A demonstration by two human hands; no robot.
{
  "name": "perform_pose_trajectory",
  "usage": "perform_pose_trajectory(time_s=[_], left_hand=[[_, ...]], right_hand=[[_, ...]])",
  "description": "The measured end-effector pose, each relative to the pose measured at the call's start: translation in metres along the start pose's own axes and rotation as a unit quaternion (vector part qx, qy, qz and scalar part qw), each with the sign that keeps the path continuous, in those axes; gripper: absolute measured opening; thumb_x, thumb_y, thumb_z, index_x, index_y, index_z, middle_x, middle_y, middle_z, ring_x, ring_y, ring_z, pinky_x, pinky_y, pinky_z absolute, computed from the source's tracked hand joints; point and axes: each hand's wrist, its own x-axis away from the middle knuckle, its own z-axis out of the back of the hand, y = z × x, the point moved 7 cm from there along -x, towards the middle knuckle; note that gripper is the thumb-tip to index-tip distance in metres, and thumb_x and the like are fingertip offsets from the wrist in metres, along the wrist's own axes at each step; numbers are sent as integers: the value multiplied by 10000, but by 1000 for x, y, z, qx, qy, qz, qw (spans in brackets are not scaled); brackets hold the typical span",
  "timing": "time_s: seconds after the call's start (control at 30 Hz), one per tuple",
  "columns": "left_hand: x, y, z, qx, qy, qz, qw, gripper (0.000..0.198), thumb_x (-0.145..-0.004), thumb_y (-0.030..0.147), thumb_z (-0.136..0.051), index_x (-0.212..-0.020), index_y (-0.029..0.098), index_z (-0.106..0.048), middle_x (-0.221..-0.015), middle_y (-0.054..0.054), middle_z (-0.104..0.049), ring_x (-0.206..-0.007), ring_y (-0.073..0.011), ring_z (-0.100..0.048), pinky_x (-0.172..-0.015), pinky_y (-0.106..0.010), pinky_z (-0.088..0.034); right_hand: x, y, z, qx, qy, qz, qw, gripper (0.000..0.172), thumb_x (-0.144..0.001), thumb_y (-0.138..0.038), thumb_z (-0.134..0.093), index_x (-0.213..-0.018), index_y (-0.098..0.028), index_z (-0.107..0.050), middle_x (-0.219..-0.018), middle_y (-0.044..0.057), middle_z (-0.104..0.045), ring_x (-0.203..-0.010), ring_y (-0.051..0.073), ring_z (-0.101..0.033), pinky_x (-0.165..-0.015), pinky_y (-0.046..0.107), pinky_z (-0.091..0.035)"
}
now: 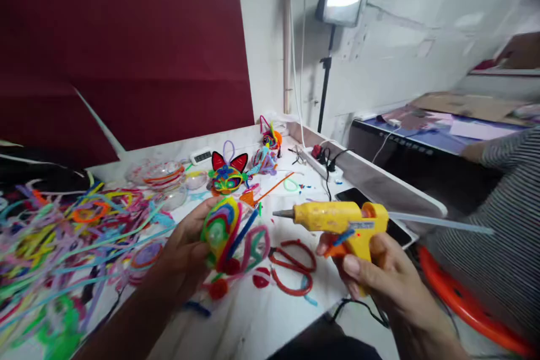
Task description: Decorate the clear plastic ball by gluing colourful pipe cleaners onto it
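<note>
My left hand (190, 244) grips a colourful pipe-cleaner craft piece (230, 219), with rainbow bands curving round a pale green middle. My right hand (390, 273) is wrapped round the handle of a yellow hot glue gun (327, 216). Its metal nozzle points left at the craft piece and stands apart from it. A clear glue stick (439, 222) sticks out of the gun's back end. Near the trigger, a short blue pipe-cleaner piece (343, 237) shows by my right fingers. Red-handled scissors (295, 281) lie between my hands, beside red pompoms (261, 277).
Loose pipe cleaners (105, 225) are heaped at the left. Finished-looking pipe-cleaner animal masks (228, 177) stand at the back, near a small digital timer (201, 156). A power strip (323, 163) and a dark phone (354, 197) lie right. Someone in a striped sleeve (506, 152) sits beyond.
</note>
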Motion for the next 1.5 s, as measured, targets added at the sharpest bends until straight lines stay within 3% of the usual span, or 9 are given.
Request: perform_pose_trajectory(time_s=[0.23, 0.4, 0.53, 0.7, 0.83, 0.97, 1.13, 1.27, 1.5], left_hand=[[3, 5, -5, -52, -28, -12, 998, 528, -697, 263, -847, -1192, 178, -684, -847, -17, -746, -668, -141, -683, -626, -198, -561], [0, 12, -3, -119, -31, -48, 991, 424, -617, 337, -895, -989, 194, -751, -857, -30, -691, -656, -147, -617, -601, -228, -541], [2, 5, -2, -123, -59, -15, 991, 528, -655, 401, -868, -1132, 237, -711, -754, -11, -646, -608, -145, -566, -561, -235, -510], [3, 5, -2, -154, -33, -18, 987, 497, -608, 171, -864, -1082, 242, -733, -763, -8, -676, -614, -137, -573, -541, -202, -485], [3, 5, -4, -141, -46, -12, 989, 533, -595, 184, -871, -1103, 243, -722, -804, -15, -705, -625, -140, -598, -540, -200, -495], [6, 5, -6, -119, -61, -5, 991, 530, -612, 222, -886, -1112, 251, -713, -825, -1, -725, -652, -128, -628, -578, -182, -511], [6, 6, -10, -119, -76, -18, 990, 546, -663, 192, -865, -1174, 278, -695, -855, 20, -730, -668, -106, -624, -608, -160, -513], [4, 6, -15, -133, -104, -25, 985, 510, -669, 121, -823, -1141, 256, -682, -796, 38, -693, -614, -88, -561, -569, -153, -481], [4, 7, -14, -161, -85, -27, 983, 498, -675, 56, -784, -1125, 235, -673, -765, 43, -646, -609, -85, -516, -548, -145, -436]], right_hand=[[0, -9, -14, -7, -35, 2, 999, 247, -883, -311, -733, -1102, -202, -695, -983, 71, -698, -559, 30, -501, -500, 106, -492], [-1, -9, -16, -3, -41, 3, 999, 323, -884, -307, -731, -1181, -205, -654, -941, 68, -688, -559, 41, -505, -499, 124, -502], [4, -9, -16, 8, -43, -2, 999, 294, -877, -314, -741, -1142, -208, -672, -795, 24, -645, -561, 48, -500, -498, 113, -498], [6, -7, -13, 29, -38, -15, 999, 284, -869, -331, -750, -1123, -216, -696, -732, 3, -606, -559, 48, -503, -498, 109, -499], [6, -6, -13, 43, -46, -29, 998, 281, -864, -358, -749, -1095, -204, -708, -766, 19, -633, -557, 50, -507, -498, 120, -502], [9, -4, -12, 27, -5, -60, 998, 300, -821, -390, -787, -1038, -192, -726, -894, 53, -676, -569, 49, -500, -493, 131, -491], [14, -4, -13, 16, 49, -86, 995, 318, -760, -414, -834, -957, -178, -754, -767, 29, -641, -556, 61, -470, -500, 151, -486], [15, -3, -9, 34, 68, -88, 993, 308, -751, -422, -836, -909, -167, -762, -822, 51, -665, -600, 76, -495, -507, 153, -481], [22, 0, -1, 80, 121, -93, 985, 341, -735, -460, -843, -828, -163, -703, -764, 38, -653, -645, 114, -555, -527, 182, -488]])
